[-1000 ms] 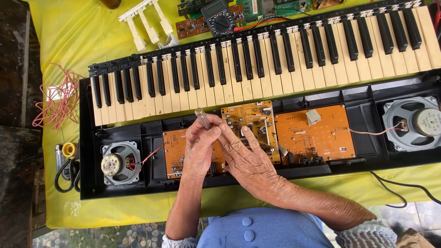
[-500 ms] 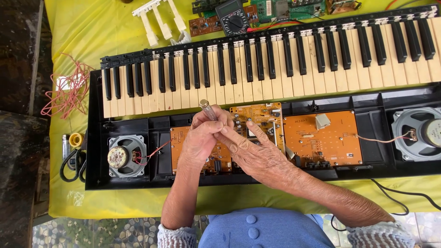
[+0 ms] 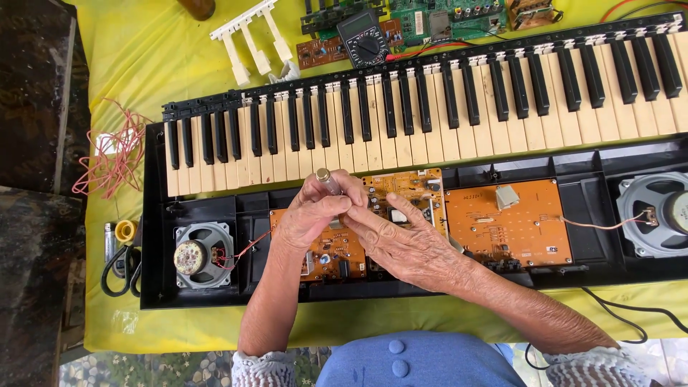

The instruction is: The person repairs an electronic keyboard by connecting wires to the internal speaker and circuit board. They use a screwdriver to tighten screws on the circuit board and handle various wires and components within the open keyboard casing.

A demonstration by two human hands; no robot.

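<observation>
Screwdriver (image 3: 328, 188) pinched in left hand (image 3: 312, 218); right hand (image 3: 401, 240) fingers steady it, holding nothing else. Keep it upright over orange board (image 3: 326, 251).

Left hand (image 3: 315, 218) and right hand (image 3: 401, 240) cover the tool's (image 3: 328, 185) tip and part of the circuit board (image 3: 326, 251). Keyboard (image 3: 430, 115) and right speaker (image 3: 659, 215) cut off at right edge. Bottle (image 3: 197, 7) cropped at top.

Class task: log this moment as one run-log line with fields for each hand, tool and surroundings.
left hand: grips tool handle upright | right hand: steadies it | under: orange circuit board | case: opened keyboard | left: speaker
</observation>
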